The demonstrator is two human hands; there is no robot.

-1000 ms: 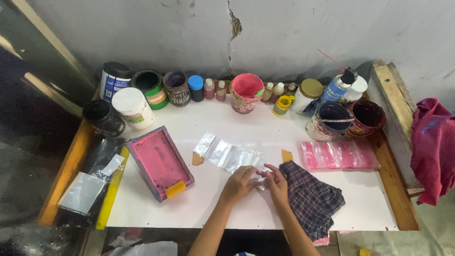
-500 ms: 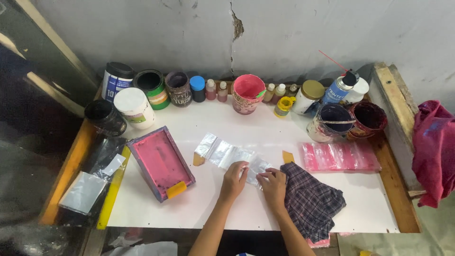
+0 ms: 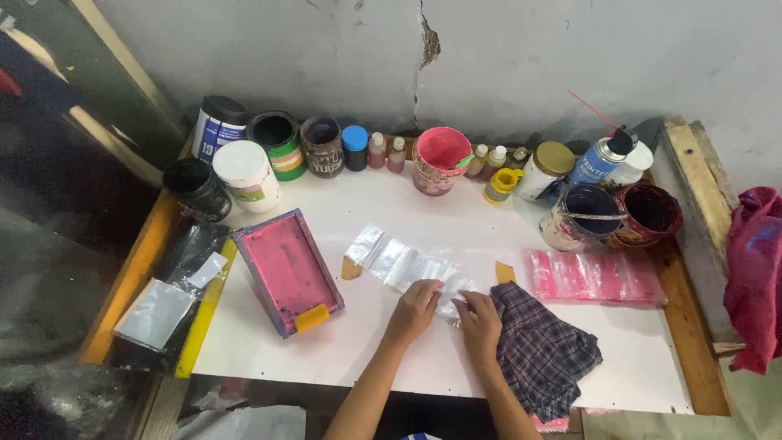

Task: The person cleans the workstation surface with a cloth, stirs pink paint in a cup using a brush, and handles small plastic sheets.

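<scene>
Pink-stained printing frame (image 3: 287,271): flat on white table (image 3: 342,358), left of the hands. Clear plastic bags (image 3: 399,262): overlapping row at table centre. Left hand (image 3: 416,303): fingers pressed on the row's near end. Right hand (image 3: 481,322): beside it, apparently pinching the same bag. Plaid cloth (image 3: 542,350): touching right hand.

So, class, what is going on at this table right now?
A person works with both bare hands on a strip of clear plastic bags lying on the white table. The left hand and right hand press on the strip's near end. A checked cloth lies beside the right hand, a pink-stained frame to the left, and paint pots along the wall.
</scene>
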